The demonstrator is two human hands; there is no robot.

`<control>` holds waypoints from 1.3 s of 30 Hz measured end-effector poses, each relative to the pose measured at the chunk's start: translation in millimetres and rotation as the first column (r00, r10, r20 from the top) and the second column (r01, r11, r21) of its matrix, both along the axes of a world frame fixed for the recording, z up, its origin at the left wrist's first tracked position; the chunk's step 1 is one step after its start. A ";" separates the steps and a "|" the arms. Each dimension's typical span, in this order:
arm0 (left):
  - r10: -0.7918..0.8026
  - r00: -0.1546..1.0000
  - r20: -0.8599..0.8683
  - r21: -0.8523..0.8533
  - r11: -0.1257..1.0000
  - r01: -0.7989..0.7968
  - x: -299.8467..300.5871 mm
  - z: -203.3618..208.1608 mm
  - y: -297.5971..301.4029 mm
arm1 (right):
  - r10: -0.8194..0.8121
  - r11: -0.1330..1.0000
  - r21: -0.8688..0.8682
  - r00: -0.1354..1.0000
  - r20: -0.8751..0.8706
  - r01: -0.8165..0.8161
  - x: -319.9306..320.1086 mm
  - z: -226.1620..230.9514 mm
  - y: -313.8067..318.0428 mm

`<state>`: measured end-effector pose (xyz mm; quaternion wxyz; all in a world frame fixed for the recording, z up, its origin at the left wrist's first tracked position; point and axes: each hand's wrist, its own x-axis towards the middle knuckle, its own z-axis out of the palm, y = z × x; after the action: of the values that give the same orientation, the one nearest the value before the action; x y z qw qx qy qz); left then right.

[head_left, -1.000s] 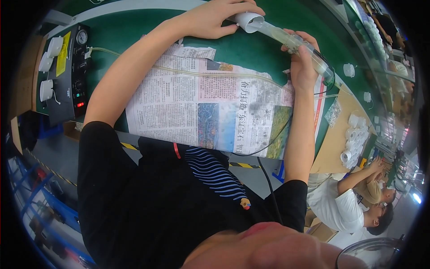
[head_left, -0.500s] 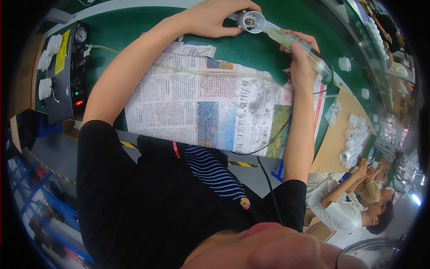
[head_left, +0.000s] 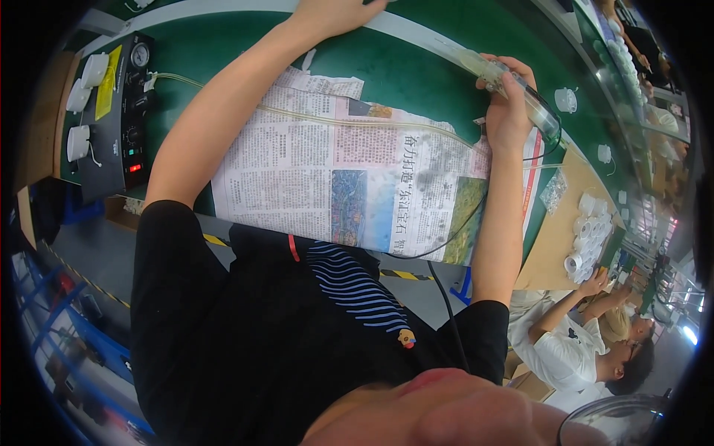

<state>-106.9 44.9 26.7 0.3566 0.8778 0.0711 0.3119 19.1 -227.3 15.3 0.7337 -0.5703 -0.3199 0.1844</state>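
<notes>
My right hand [head_left: 512, 104] is wrapped around a clear glue-dispensing syringe [head_left: 541, 113], whose nozzle end points up and left over the far side of the green table [head_left: 245, 37]. At the top edge of the picture is my left hand [head_left: 335, 13], reaching across the pale strip along the table's far edge. Most of its fingers are cut off there, so what they hold, if anything, is hidden. Beneath my forearms lies a printed newspaper sheet [head_left: 294, 171], crossed by a thin clear hose [head_left: 357, 120].
A black dispenser box [head_left: 115, 141] with a gauge stands at the left, with white round parts on it. To the right are a brown board [head_left: 547, 253], several white cups [head_left: 587, 238] and a small clear bag [head_left: 552, 189]. People sit working beyond, at lower right.
My left hand has moved up and away, taking the white round cup out of view. My right hand keeps the syringe, its nozzle now apart from the cup's former place.
</notes>
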 end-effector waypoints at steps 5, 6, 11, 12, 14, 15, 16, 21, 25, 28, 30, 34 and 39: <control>0.094 0.991 0.091 0.319 0.940 -0.119 7.0 -8.6 6.4 | -0.033 0.999 -0.002 0.999 -0.037 0.033 0.3 -1.0 0.1; 0.024 0.996 0.081 0.343 0.938 -0.050 6.2 -7.7 6.0 | -0.041 0.999 0.000 0.998 -0.048 0.041 0.7 -1.0 -0.2; -0.073 0.996 -0.060 0.106 0.991 0.079 6.4 -5.6 2.1 | -0.072 0.996 0.036 0.992 -0.100 0.076 5.7 0.4 -3.9; -0.075 0.995 -0.060 0.105 0.991 0.081 7.8 -9.4 2.8 | -0.074 0.996 0.037 0.991 -0.108 0.079 5.5 0.3 -3.7; -0.056 0.987 0.152 0.184 0.983 0.028 12.1 -12.5 3.1 | -0.079 0.996 0.042 0.990 -0.118 0.084 6.8 1.0 -2.8; -0.052 0.965 0.257 0.218 0.976 -0.006 13.4 -13.5 3.9 | -0.080 0.995 0.043 0.990 -0.115 0.086 6.7 0.6 -2.7; -0.053 0.964 0.260 0.219 0.976 -0.005 12.9 -14.8 5.0 | -0.070 0.996 0.041 0.991 -0.112 0.075 6.1 -1.0 -2.7; 0.019 0.997 0.075 0.252 0.967 -0.037 3.9 -1.9 2.4 | -0.052 0.998 0.033 0.994 -0.096 0.055 6.2 -2.1 -3.0; -0.016 0.999 -0.042 0.173 0.985 0.023 6.9 -8.8 4.9 | -0.043 0.997 0.060 0.994 -0.102 0.049 7.7 -3.0 -2.6; -0.014 0.994 0.110 0.252 0.968 -0.014 11.8 -14.5 5.3 | -0.039 0.995 0.091 0.992 -0.116 0.050 9.7 -3.5 -2.5; -0.046 0.979 0.197 0.388 0.921 -0.035 14.4 -7.0 -2.3 | -0.035 0.993 0.107 0.990 -0.134 0.050 12.3 -3.1 -5.7; -0.164 0.976 0.142 0.422 0.902 0.090 21.2 18.3 -28.7 | 0.038 0.955 0.290 0.951 -0.307 0.056 25.9 -5.5 -15.0; -0.469 0.862 -0.195 0.423 0.752 0.505 71.0 9.8 -66.9 | -0.004 0.849 0.481 0.913 -0.408 0.219 63.8 8.0 -42.2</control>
<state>-35.9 -22.0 36.5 0.2041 0.9358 -0.2223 0.1822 82.8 -269.5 23.3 0.9180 -0.3215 -0.1698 0.1583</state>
